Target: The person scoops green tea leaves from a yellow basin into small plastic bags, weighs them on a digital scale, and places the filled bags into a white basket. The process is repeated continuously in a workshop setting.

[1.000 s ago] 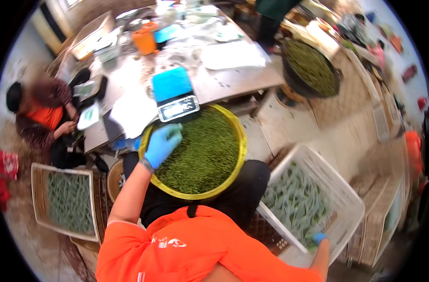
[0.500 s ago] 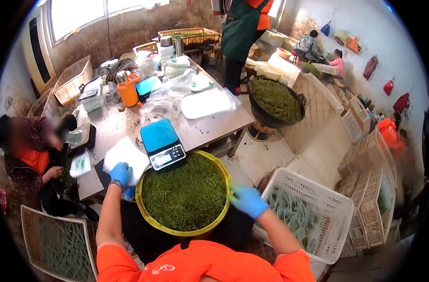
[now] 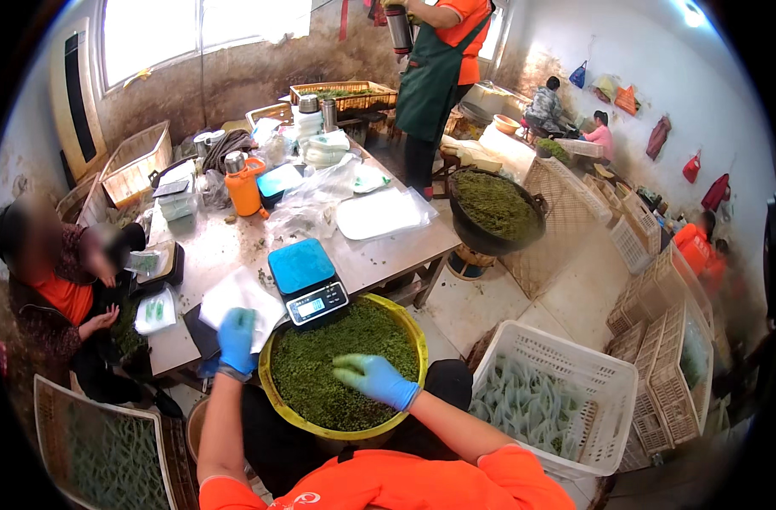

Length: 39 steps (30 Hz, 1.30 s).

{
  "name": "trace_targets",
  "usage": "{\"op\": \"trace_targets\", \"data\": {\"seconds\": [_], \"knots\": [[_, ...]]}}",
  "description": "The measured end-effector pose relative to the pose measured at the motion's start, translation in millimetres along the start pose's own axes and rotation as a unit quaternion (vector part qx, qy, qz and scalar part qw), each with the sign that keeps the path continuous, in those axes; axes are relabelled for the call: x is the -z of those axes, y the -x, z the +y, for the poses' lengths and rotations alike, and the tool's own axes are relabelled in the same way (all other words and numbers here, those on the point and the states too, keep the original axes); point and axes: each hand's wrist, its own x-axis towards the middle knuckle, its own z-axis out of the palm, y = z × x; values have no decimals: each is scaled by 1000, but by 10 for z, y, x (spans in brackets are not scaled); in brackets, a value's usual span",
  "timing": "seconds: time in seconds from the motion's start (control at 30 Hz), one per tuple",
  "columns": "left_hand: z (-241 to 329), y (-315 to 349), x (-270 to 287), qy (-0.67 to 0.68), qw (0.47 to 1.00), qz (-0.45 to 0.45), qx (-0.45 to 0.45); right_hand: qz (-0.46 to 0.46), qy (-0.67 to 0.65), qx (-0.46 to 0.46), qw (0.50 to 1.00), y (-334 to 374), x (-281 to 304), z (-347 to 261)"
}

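Note:
A yellow-rimmed tub (image 3: 424,344) full of small green berries, like green peppercorns (image 3: 320,387), sits before me between my legs. My right hand (image 3: 378,380), in a blue glove, is over the berries, fingers stretched leftward, nothing visible in them. My left hand (image 3: 237,340), also blue-gloved, lies at the near edge of a stack of thin white sheets or bags (image 3: 250,297); its fingers point away from me and its thumb is hidden. Beyond the tub, a digital scale (image 3: 317,303) with a blue platform (image 3: 301,265) sits at the table's edge, its platform bare.
On the table (image 3: 379,263) are an orange jug (image 3: 245,191), a white tray (image 3: 375,212) and plastic bags. A dark pan of berries (image 3: 494,208) stands beyond. White crate (image 3: 609,408) with filled pouches is at right, another crate (image 3: 99,450) at left. A co-worker (image 3: 61,289) sits left.
My right hand has left the tub's right rim and come in over the berries. My left hand stays by the white stack. The view has shifted slightly; the standing co-worker's upper body now shows.

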Motion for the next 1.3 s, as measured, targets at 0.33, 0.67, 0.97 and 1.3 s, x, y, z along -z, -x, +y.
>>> {"op": "trace_targets", "data": {"seconds": [0.33, 0.67, 0.97, 1.3], "knots": [[530, 1217, -625, 46, 973, -227, 11, -58, -38, -46, 997, -92, -140, 298], [431, 1298, -700, -34, 969, -235, -69, -88, -182, -192, 960, -89, -83, 498], [598, 1413, -559, 97, 976, -189, 55, 4, 208, 7, 978, 15, -326, 334], [582, 1445, -570, -94, 982, -153, -59, 91, 240, 4, 966, 19, -269, 435]]}}
